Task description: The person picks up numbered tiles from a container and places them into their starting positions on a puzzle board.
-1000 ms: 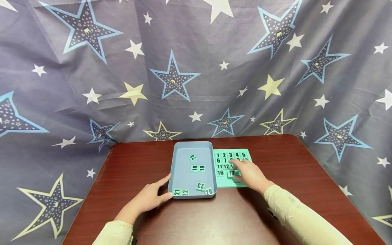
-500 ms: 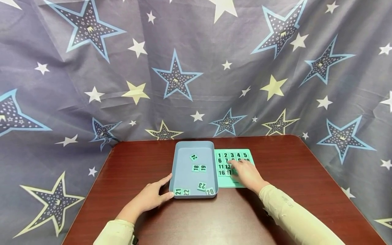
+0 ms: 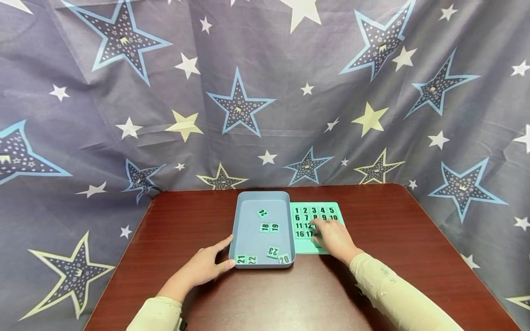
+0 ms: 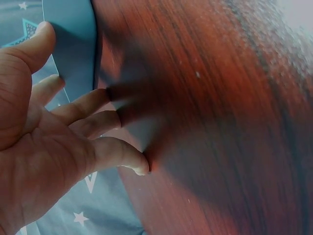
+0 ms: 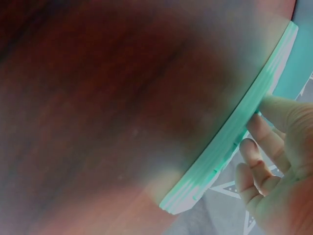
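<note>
On the table sits a mint-green number board (image 3: 306,249) with black-numbered tiles in rows. My right hand (image 3: 337,238) is over its lower middle, thumb and index finger at the number 17 tile (image 3: 308,234), which lies beside the 16. The fingers hide the slots to its right. In the right wrist view, the thumb and fingertips meet the edge of the board (image 5: 234,125). My left hand (image 3: 200,266) touches the lower left corner of a blue-grey tray (image 3: 262,265) with thumb and index finger, its other fingers spread in the left wrist view.
Inside the tray lie several loose tiles, among them a 24 tile (image 3: 262,213), a 19 tile (image 3: 274,227) and a 23 tile (image 3: 273,251). The tray stands against the board's left side. A star-patterned curtain (image 3: 290,128) hangs behind the reddish-brown table (image 3: 265,299).
The 17 tile, earlier askew and apart from the 16, has shifted left and now lies in line beside it. My right hand moved slightly left with it. My left hand stays at the tray.
</note>
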Motion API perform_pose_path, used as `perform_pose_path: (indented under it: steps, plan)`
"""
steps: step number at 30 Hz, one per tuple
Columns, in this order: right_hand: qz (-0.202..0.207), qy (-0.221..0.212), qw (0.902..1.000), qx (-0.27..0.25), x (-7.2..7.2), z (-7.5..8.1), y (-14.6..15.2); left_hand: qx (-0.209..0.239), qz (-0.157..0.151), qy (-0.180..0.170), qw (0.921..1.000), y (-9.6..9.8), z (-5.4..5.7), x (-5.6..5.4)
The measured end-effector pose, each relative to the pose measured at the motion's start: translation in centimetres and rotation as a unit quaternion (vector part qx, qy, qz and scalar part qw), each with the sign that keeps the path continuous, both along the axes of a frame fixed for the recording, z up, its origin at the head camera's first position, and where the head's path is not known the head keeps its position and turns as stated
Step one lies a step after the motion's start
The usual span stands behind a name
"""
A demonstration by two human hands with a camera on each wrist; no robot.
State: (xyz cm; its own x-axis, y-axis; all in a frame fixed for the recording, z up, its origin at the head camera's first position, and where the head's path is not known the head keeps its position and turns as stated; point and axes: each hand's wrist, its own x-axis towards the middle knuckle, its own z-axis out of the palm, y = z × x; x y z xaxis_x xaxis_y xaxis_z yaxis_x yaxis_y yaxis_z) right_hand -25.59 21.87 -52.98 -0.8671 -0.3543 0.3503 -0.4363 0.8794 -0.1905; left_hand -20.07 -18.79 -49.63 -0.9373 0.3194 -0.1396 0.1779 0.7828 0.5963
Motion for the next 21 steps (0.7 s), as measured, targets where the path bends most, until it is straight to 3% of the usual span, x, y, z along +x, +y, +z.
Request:
perform_pose_path:
  steps: [21]
  plan:
    - [-0.008,-0.014,0.9998,-0.014,0.11,0.02,-0.02,-0.001,0.000,-0.002,1.0000,-0.15,-0.34,-0.27]
